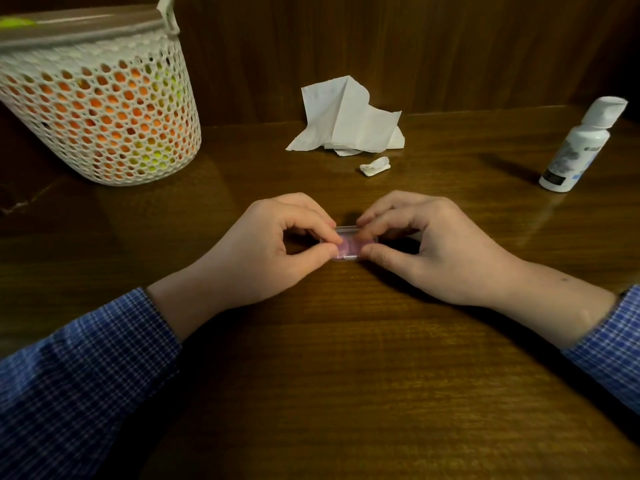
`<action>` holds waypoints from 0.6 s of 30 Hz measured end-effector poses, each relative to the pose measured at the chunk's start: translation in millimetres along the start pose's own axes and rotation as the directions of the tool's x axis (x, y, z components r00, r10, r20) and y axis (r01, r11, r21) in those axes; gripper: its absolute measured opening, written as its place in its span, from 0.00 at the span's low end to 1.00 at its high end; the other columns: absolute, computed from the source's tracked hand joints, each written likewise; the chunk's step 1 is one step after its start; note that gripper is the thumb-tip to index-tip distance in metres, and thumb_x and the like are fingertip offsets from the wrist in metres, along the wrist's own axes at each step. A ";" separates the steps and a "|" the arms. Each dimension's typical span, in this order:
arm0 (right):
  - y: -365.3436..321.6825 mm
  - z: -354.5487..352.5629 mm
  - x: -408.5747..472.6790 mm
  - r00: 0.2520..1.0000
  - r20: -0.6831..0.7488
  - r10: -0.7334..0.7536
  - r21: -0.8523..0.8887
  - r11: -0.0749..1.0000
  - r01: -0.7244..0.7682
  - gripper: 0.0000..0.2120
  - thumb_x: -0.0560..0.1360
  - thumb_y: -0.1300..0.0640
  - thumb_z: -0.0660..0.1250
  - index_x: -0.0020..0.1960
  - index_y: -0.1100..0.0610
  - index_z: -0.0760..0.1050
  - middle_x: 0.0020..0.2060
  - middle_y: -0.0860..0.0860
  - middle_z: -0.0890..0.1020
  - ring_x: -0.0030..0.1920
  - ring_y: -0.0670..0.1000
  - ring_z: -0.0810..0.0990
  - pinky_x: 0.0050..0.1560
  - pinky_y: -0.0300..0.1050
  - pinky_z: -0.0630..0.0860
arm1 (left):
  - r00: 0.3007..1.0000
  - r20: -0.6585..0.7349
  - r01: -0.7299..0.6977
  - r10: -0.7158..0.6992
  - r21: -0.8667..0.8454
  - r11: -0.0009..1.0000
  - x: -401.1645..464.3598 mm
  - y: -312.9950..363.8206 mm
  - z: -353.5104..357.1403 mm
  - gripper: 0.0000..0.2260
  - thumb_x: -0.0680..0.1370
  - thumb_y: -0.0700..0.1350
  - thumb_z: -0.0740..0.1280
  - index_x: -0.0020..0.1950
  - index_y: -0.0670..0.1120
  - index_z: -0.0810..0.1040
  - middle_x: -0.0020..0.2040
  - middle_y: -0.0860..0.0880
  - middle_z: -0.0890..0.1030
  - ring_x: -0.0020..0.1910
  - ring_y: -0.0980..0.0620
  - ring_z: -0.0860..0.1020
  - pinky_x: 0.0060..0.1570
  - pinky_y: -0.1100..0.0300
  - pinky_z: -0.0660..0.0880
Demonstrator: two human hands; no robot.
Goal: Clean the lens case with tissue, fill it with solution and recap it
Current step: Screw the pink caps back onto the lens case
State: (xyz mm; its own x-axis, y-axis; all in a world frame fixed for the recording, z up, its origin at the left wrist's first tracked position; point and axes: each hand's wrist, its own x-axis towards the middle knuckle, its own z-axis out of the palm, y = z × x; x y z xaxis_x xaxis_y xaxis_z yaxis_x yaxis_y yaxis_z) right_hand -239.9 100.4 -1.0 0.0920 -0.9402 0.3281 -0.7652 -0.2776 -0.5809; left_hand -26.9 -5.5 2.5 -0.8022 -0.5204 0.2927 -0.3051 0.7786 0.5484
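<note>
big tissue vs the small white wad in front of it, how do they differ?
The big tissue is loosely unfolded and stands up against the back wall; the small wad is tightly crumpled and lies flat. The tissue is far larger and sits farther from the hands. Both are white, untouched, on the table.

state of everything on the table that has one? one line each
lens case: flat on the table, pinched from both ends; open or closed cannot be told
left hand: pinches the case's left end
right hand: pinches the case's right end
solution bottle: upright, cap on, untouched
tissue: crumpled, lying loose
small tissue wad: balled up, beside the tissue
basket: upright, lid on, orange and yellow-green contents
</note>
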 end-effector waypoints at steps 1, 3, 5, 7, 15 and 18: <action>-0.1 -0.1 -0.1 1.000 0.002 0.000 0.006 1.000 0.000 0.12 0.73 0.47 0.69 0.53 0.50 0.86 0.54 0.43 0.82 0.55 0.40 0.80 0.57 0.34 0.77 | 1.000 0.002 0.001 -0.001 -0.001 1.000 -0.1 0.4 0.1 0.08 0.77 0.45 0.72 0.55 0.50 0.86 0.55 0.57 0.82 0.56 0.62 0.79 0.56 0.68 0.76; 0.6 0.3 -0.1 1.000 0.000 -0.003 0.010 1.000 0.003 0.12 0.73 0.47 0.70 0.53 0.50 0.86 0.54 0.43 0.82 0.55 0.40 0.80 0.57 0.34 0.77 | 1.000 0.003 0.003 -0.003 -0.006 1.000 -0.2 0.4 0.2 0.08 0.77 0.45 0.72 0.55 0.50 0.86 0.55 0.57 0.82 0.56 0.61 0.79 0.56 0.68 0.76; 1.1 0.6 0.1 1.000 -0.001 -0.004 0.009 1.000 0.004 0.12 0.74 0.47 0.69 0.53 0.50 0.86 0.54 0.43 0.82 0.55 0.40 0.80 0.57 0.35 0.78 | 1.000 0.004 0.013 -0.013 -0.022 1.000 -0.2 0.7 0.4 0.08 0.77 0.45 0.72 0.55 0.50 0.86 0.56 0.57 0.82 0.56 0.61 0.79 0.56 0.69 0.76; 2.2 0.9 0.1 1.000 0.001 -0.003 0.002 1.000 0.003 0.13 0.74 0.47 0.69 0.54 0.50 0.86 0.54 0.42 0.82 0.55 0.41 0.80 0.57 0.36 0.78 | 1.000 0.000 0.012 -0.012 -0.036 0.999 -0.2 -0.2 1.1 0.08 0.77 0.45 0.71 0.55 0.50 0.86 0.56 0.57 0.81 0.56 0.61 0.79 0.56 0.70 0.75; 8.0 2.4 -0.1 0.998 -0.062 0.021 -0.019 1.000 -0.023 0.13 0.75 0.45 0.70 0.56 0.48 0.83 0.52 0.42 0.83 0.53 0.40 0.81 0.53 0.33 0.79 | 0.998 -0.045 0.030 -0.034 -0.080 0.996 1.2 -2.5 6.1 0.08 0.77 0.46 0.72 0.55 0.53 0.84 0.55 0.58 0.80 0.54 0.60 0.80 0.54 0.64 0.79; 11.5 4.5 1.3 0.987 -0.140 0.082 -0.072 0.993 -0.093 0.12 0.76 0.46 0.70 0.59 0.46 0.81 0.51 0.39 0.82 0.53 0.35 0.79 0.50 0.28 0.77 | 0.992 -0.097 0.074 -0.082 -0.078 0.994 -2.3 -1.7 8.0 0.08 0.77 0.47 0.71 0.55 0.56 0.83 0.53 0.60 0.79 0.51 0.60 0.80 0.54 0.60 0.80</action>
State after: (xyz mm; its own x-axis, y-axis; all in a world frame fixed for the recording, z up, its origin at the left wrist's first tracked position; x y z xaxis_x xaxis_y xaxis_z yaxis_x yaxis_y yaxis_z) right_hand -245.7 95.1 -10.7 -0.0616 -0.9228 0.3804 -0.8141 -0.1741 -0.5541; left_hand -28.6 -2.8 -5.3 -0.7212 -0.6137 0.3214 -0.3229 0.7082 0.6279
